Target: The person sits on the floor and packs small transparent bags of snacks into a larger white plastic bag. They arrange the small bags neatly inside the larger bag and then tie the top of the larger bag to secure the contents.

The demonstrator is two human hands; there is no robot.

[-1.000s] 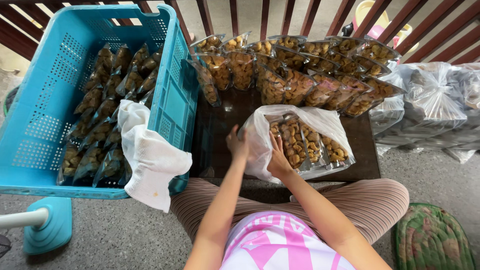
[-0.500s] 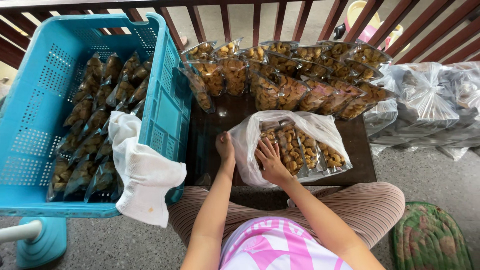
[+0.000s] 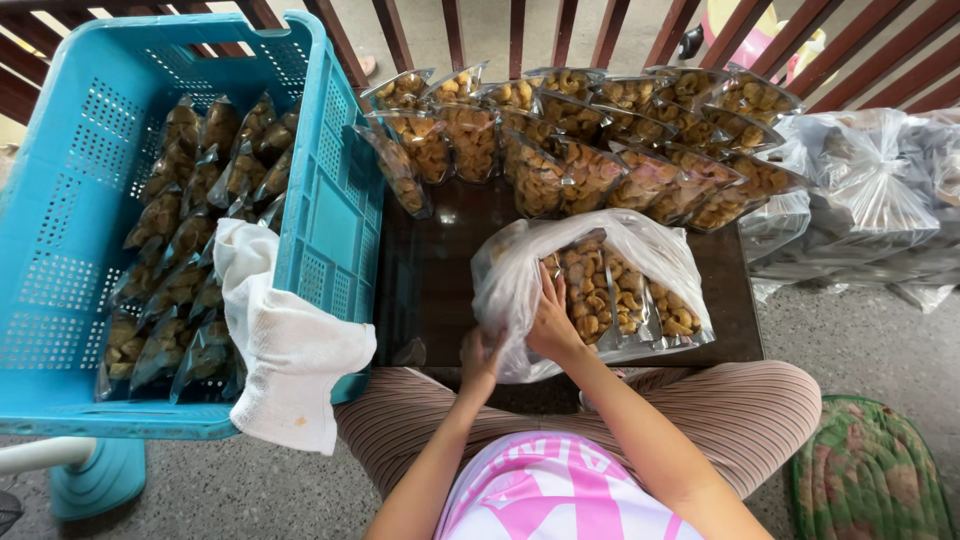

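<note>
A: Close to the camera, a seated person's left hand [image 3: 481, 358] pinches the near edge of a big clear plastic bag [image 3: 520, 290], fingers closed on the film. The right hand [image 3: 553, 318] lies flat and spread on top, pressing on the snack packets [image 3: 610, 295] inside. The bag sits on the dark desk [image 3: 440, 270], at its near edge, just above the striped lap.

B: So what is the risk there?

A: My guess is the thin film. Press too hard and a packet corner may pierce it, or the bag may slide off the near edge into the lap, since part of it seems to overhang.

B: And to the side?

A: A white towel [image 3: 290, 350] hangs over the wall of the blue crate [image 3: 330, 210], near the left elbow. A swing of that arm could drag it down. The crate holds dark packets [image 3: 180, 260] in rows.

B: Further back?

A: A leaning row of sealed packets [image 3: 590, 130] stands at the desk's far side, by the wooden railing [image 3: 450, 30]. Push the big bag forward and it may topple them like dominoes.
</note>
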